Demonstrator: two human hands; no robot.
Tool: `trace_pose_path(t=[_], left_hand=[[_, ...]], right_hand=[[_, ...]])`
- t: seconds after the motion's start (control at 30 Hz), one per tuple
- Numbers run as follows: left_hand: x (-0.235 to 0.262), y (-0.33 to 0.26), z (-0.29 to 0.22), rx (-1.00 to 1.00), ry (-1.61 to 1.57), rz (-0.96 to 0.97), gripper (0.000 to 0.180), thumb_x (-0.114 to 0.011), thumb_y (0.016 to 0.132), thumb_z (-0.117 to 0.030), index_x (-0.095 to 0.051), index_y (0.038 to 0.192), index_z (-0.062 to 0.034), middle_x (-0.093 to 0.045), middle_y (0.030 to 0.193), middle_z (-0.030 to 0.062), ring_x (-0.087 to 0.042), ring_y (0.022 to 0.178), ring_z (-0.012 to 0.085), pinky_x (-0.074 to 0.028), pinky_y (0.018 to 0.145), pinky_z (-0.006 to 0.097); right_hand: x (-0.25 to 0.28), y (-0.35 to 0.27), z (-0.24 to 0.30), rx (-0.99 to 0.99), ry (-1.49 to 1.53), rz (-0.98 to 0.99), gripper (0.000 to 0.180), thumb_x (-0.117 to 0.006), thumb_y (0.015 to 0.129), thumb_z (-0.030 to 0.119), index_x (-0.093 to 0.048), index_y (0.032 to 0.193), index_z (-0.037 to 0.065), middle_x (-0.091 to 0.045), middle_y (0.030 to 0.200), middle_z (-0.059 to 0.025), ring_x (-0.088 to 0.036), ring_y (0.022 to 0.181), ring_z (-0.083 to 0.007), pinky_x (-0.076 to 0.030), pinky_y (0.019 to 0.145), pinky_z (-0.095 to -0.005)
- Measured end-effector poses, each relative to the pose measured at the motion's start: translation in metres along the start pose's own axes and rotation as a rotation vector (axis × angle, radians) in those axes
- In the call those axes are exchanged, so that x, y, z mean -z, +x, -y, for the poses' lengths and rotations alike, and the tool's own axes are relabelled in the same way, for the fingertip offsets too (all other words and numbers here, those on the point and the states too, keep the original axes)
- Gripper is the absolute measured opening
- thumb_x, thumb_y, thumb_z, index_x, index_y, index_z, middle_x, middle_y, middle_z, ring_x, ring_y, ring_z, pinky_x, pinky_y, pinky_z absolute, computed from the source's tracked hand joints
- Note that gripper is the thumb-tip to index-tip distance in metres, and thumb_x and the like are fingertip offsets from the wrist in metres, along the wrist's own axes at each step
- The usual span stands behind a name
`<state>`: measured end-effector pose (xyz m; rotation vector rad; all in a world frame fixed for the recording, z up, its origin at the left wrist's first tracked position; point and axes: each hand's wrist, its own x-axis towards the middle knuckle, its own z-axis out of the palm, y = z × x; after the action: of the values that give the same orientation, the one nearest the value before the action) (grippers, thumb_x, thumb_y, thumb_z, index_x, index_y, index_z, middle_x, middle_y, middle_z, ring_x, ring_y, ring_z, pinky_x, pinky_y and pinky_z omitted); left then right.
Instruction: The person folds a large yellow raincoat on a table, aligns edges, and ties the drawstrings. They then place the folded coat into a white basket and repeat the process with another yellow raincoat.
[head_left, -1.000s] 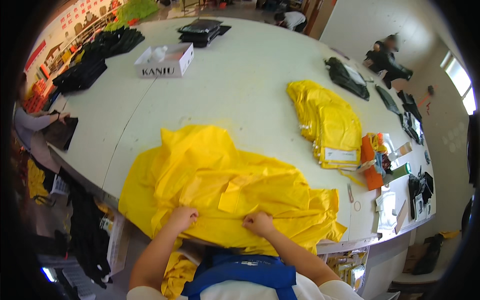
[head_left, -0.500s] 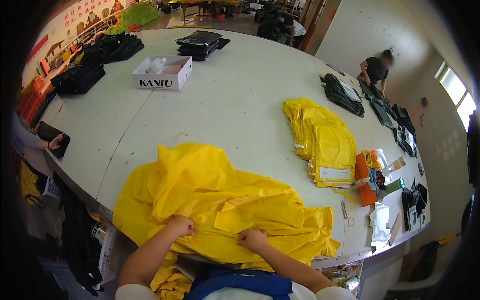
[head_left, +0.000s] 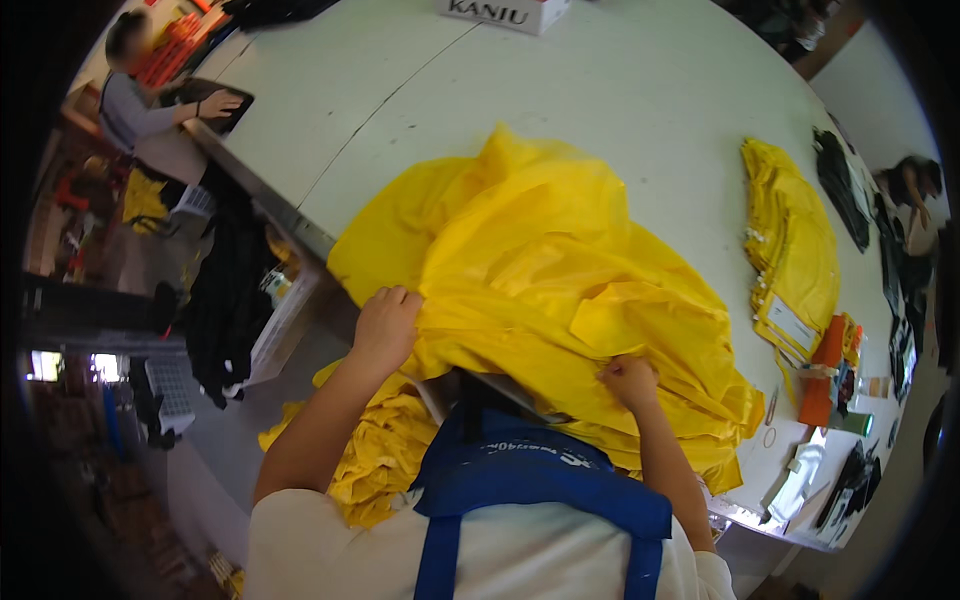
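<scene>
A large, thin yellow garment (head_left: 560, 270) with a flap on its front lies bunched on the table before me, its near edge hanging over. My left hand (head_left: 388, 322) is closed on the garment's near left edge; its fingertips are partly hidden by the hand. Farther right, my right hand (head_left: 632, 380) pinches the cloth below the flap. More crumpled yellow cloth (head_left: 385, 455) lies below the table edge, beside my left forearm.
On the pale table (head_left: 400, 70), a stack of folded yellow garments (head_left: 795, 235) stands at right, near an orange box (head_left: 826, 372) of small items. A white box (head_left: 505, 12) is at the back. One person (head_left: 150, 110) works at far left, another (head_left: 912, 185) at far right.
My view has turned down and to the left. My hands have moved farther apart, the left one now at the garment's edge, and the near side of the cloth is pulled wider.
</scene>
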<state>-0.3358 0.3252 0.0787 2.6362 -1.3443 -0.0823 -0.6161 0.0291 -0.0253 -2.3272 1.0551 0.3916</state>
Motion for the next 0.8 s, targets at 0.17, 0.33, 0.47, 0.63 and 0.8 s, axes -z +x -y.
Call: trace_pose_path(t=[0.17, 0.33, 0.47, 0.63, 0.8], left_hand=[[0.006, -0.026, 0.0, 0.142, -0.441, 0.046, 0.019, -0.068, 0.073, -0.01, -0.061, 0.09, -0.0052, -0.061, 0.079, 0.0118, -0.059, 0.076, 0.0319, -0.048, 0.067, 0.037], [0.037, -0.012, -0.021, 0.111, -0.939, 0.335, 0.022, -0.072, 0.078, -0.014, -0.061, 0.092, -0.0013, -0.064, 0.081, 0.0084, -0.062, 0.072, 0.0172, -0.049, 0.065, 0.028], [0.023, 0.009, -0.01, 0.263, -1.026, 0.161, 0.027, -0.071, 0.079, -0.016, -0.057, 0.096, -0.0006, -0.062, 0.081, 0.0096, -0.061, 0.073, 0.0208, -0.05, 0.068, 0.031], [0.016, 0.031, -0.044, 0.191, -0.375, -0.001, 0.048, -0.074, 0.072, -0.021, -0.048, 0.108, -0.0031, -0.054, 0.106, 0.0183, -0.056, 0.094, 0.0395, -0.046, 0.081, 0.044], [0.026, 0.032, -0.05, 0.091, -0.281, 0.171, 0.059, -0.076, 0.068, -0.017, -0.043, 0.115, -0.0039, -0.05, 0.11, 0.021, -0.056, 0.094, 0.0405, -0.047, 0.079, 0.045]], right_hand=[[0.032, -0.034, 0.077, 0.275, -0.236, -0.186, 0.021, -0.072, 0.073, 0.025, -0.067, 0.088, 0.012, -0.065, 0.096, -0.0095, -0.059, 0.091, -0.0312, -0.043, 0.08, -0.042], [0.025, -0.053, 0.209, 1.032, 0.257, -0.322, 0.036, -0.069, 0.072, 0.014, -0.057, 0.105, 0.006, -0.059, 0.097, -0.0127, -0.057, 0.093, -0.031, -0.045, 0.083, -0.0394], [-0.004, -0.025, 0.22, 1.173, 0.299, -0.263, 0.032, -0.062, 0.071, 0.008, -0.057, 0.103, 0.006, -0.057, 0.093, -0.0122, -0.057, 0.084, -0.0305, -0.047, 0.075, -0.0393], [-0.006, -0.031, 0.219, 1.307, 0.215, -0.254, 0.023, -0.056, 0.072, 0.012, -0.061, 0.095, 0.012, -0.055, 0.09, -0.0099, -0.058, 0.075, -0.0263, -0.047, 0.071, -0.0377], [0.0, -0.036, 0.214, 1.401, -0.055, -0.383, 0.022, -0.054, 0.075, 0.022, -0.061, 0.093, 0.012, -0.054, 0.095, -0.0076, -0.056, 0.082, -0.0218, -0.044, 0.07, -0.0329]])
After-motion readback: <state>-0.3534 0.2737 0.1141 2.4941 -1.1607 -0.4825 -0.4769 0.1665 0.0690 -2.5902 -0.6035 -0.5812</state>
